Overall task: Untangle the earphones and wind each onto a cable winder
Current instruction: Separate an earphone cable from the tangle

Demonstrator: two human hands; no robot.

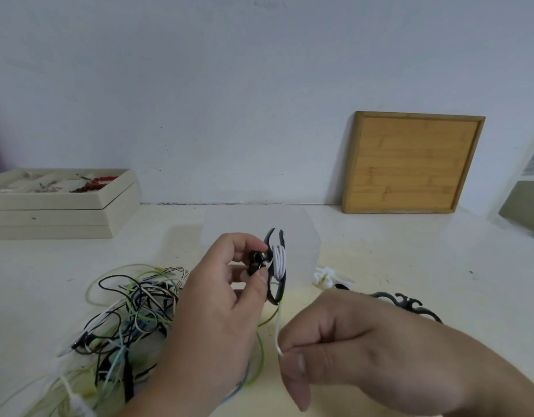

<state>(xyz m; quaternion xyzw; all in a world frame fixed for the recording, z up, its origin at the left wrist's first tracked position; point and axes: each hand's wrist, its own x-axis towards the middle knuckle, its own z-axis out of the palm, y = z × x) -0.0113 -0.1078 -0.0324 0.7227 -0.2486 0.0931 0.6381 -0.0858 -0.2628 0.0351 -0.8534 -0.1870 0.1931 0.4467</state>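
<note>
My left hand (pixel 223 299) holds a black cable winder (pixel 279 287) upright above the table, thumb and fingers pinching it with the earbuds against its side. Several turns of white earphone cable (pixel 279 260) wrap its middle. The loose white strand runs down from the winder to my right hand (pixel 350 341), which pinches its end between thumb and forefinger. A tangle of black, green, white and blue earphones (pixel 133 314) lies on the table to the left, partly under my left arm.
A white winder (pixel 326 278) and a black winder (pixel 404 302) lie on the table behind my right hand. A cream jewellery box (pixel 58 206) stands at the back left. A bamboo tray (pixel 410 164) leans on the wall at the back right.
</note>
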